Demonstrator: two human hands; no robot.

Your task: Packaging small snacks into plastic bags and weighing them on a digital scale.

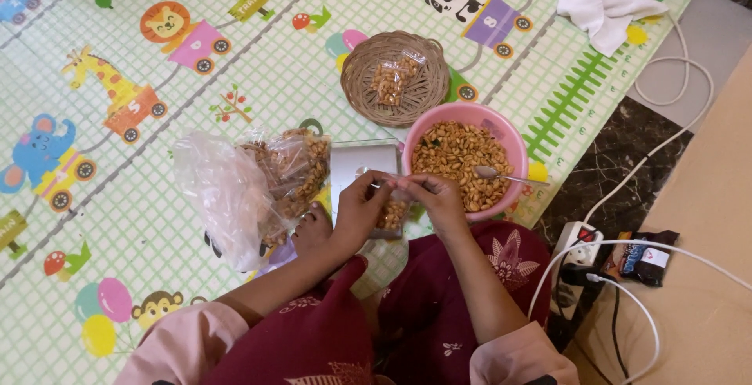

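A small clear packet of fried peanuts [391, 216] hangs between both hands over my lap. My left hand [356, 211] pinches its top left edge, and my right hand [433, 199] pinches the top right. Just beyond them stands a pink bowl [507, 133] full of peanuts, with a metal spoon [501, 174] lying in it. A small silver scale [362, 163] sits right behind my hands. To the left lies a large clear plastic bag [249, 183] stuffed with filled packets. A woven basket [395, 78] farther back holds one filled packet [392, 79].
Everything rests on a colourful play mat [117, 197] with animal pictures. A white cloth [607, 5] lies at the far right. White cables [674, 79] run to a power strip [576, 256] on the dark floor, beside a dark snack wrapper [646, 258].
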